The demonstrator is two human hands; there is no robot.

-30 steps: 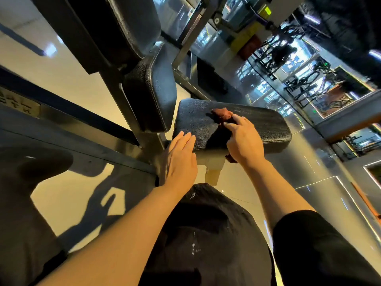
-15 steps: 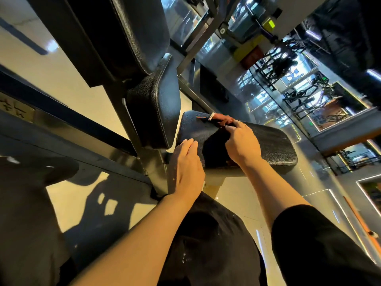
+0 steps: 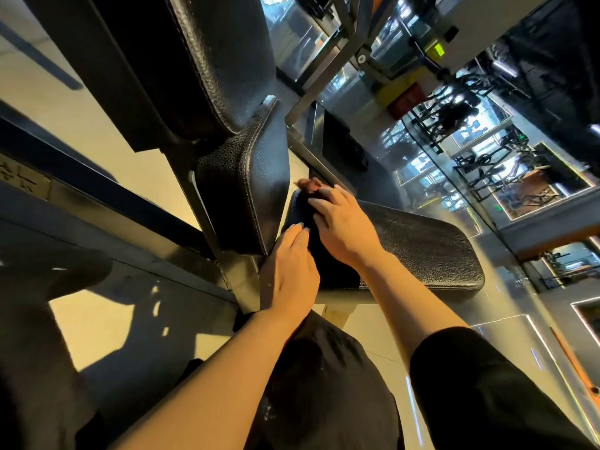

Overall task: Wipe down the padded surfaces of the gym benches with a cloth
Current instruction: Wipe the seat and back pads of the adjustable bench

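You've got a seat pad point(image 3: 422, 245) in black pebbled leatherette, grain coarse, slight sheen where light hits. The upright pad point(image 3: 246, 190) is the same grained black vinyl w/ pale stitched seam along its edge, glossier on the face. The backrest pad point(image 3: 201, 60) up top is black too, w/ a stitched, textured edge. Your cloth point(image 3: 310, 186) looks soft, rust-brown fabric, blurred, mostly under your right hand point(image 3: 341, 228). The frame point(image 3: 207, 206) is painted metal, dark, smooth, semi-gloss. The floor point(image 3: 97, 319) reads as polished, v. glossy, pale tile or similar w/ hard reflections. Your sleeve point(image 3: 480, 391) is matt black fabric. The mirror wall point(image 3: 487, 151) at back is glass, shiny.
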